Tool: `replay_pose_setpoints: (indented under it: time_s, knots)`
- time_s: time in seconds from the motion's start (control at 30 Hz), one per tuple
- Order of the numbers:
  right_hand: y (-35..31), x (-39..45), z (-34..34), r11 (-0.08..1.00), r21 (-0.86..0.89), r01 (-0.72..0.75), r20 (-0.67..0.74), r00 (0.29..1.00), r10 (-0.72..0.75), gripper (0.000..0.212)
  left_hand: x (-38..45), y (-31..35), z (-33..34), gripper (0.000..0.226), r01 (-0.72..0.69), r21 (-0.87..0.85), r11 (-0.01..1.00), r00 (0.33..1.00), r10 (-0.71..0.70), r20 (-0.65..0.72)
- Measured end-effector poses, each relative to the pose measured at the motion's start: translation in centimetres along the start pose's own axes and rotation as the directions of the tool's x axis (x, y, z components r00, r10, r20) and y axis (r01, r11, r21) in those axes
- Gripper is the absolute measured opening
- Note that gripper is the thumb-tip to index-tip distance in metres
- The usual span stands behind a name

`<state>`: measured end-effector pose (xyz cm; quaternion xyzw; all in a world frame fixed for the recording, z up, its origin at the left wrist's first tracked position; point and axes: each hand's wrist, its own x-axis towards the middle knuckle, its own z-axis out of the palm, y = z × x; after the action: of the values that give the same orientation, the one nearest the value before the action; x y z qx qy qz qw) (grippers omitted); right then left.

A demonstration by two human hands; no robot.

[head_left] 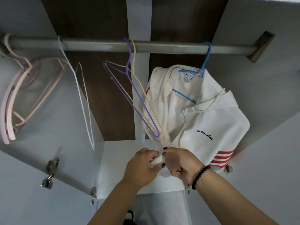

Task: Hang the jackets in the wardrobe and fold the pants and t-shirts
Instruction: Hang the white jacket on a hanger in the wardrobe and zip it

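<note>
Both hands (pixel 160 164) pinching white jacket (pixel 203 120) hem, wardrobe rail (pixel 100 45), white shelf (pixel 113 159)

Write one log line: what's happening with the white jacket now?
white jacket on blue hanger | both hands at hem | left hand, right hand pinch fabric

Dim, soft, flat light, weak shadows; wide-angle bending at the edges; slightly soft focus throughout

Inside an open wardrobe, looking up: grey metal rail (pixel 146 46) running across, fixed at right in a brass bracket (pixel 261 46). Behind it dark brown back panels (pixel 90 21) split by a white upright strip (pixel 138 17). Pale grey side walls (pixel 266 21), metal hinges (pixel 51 166) at lower left. Dim, even light.
</note>
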<state>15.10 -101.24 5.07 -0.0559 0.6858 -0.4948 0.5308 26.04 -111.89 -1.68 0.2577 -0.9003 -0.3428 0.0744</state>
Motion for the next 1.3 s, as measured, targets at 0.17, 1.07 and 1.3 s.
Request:
replay_pose_setpoints:
  time_s: [0.17, 1.07, 1.3]
  knots:
    - [-1.9, 0.2, -0.8, 0.998, -0.046, -0.031, -0.042, 0.999, 0.029, 0.042, 1.6, 1.7, 0.0, 0.019, -0.122, 0.082, 0.989, 0.99, 0.128, -0.061]
    - [-6.4, -0.3, -1.4, 0.997, 0.074, 0.002, -0.091, 0.996, 0.005, 0.038, 2.8, 0.9, -0.3, 0.034, -0.036, -0.069, 0.997, 0.989, 0.045, 0.141]
    - [-6.6, -1.6, -1.7, 0.984, 0.158, 0.082, -0.189, 0.981, -0.051, 0.031, 4.1, 4.7, -0.9, 0.04, -0.056, 0.087, 0.995, 0.998, 0.055, 0.023]
